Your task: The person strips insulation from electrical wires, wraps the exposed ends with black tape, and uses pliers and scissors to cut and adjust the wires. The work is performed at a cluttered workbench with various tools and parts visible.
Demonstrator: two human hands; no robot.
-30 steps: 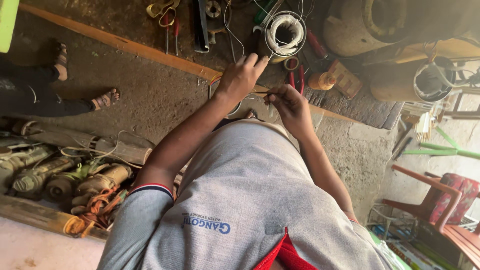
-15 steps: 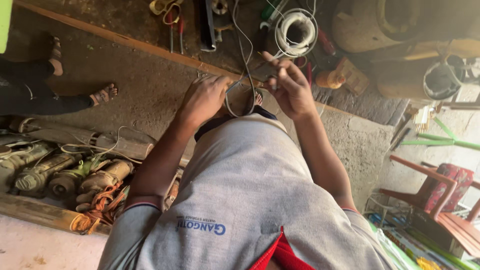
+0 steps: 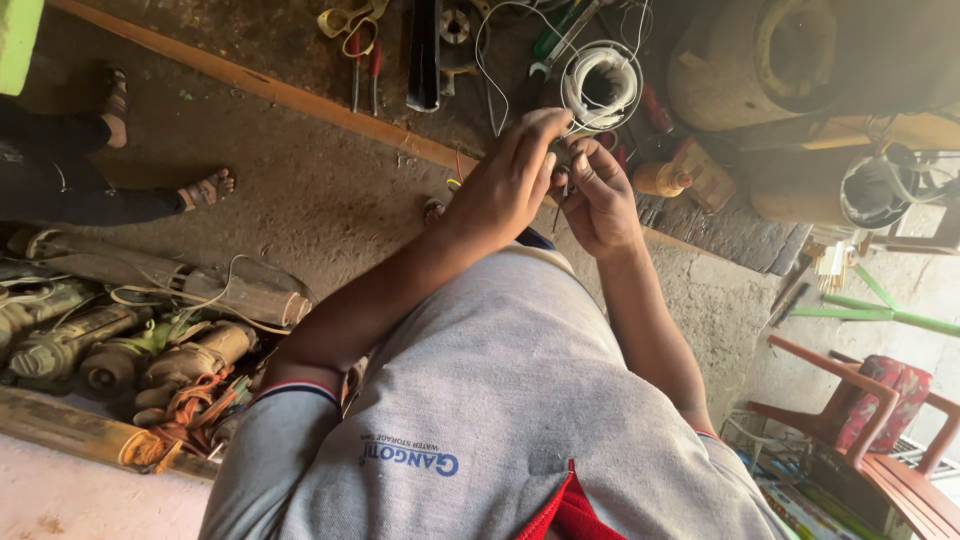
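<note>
- Surface: a rough grey concrete floor (image 3: 300,200) with a long orange wooden strip (image 3: 290,95) laid across it; beyond the strip lie yellow-handled scissors (image 3: 345,20), a red-handled screwdriver (image 3: 376,65) and a black metal channel (image 3: 423,55).
- Room: a heap of worn, dusty motor housings (image 3: 120,350) lies on the floor at one side; a red wooden chair with a patterned cushion (image 3: 870,410) stands at the other. Another person's sandalled foot (image 3: 205,187) rests on the floor.
- Left hand (image 3: 510,180): fingers curled, tips pinched on a thin white wire (image 3: 485,75).
- Right hand (image 3: 600,195): fingers curled, touching the left hand; both hands are closed together on the wire.
- The wire loops up from the hands above the floor to a round coil of white wire (image 3: 600,85) just beyond them.
- Containers: a large brown clay pot (image 3: 770,60) lies near the coil; its contents cannot be told.
</note>
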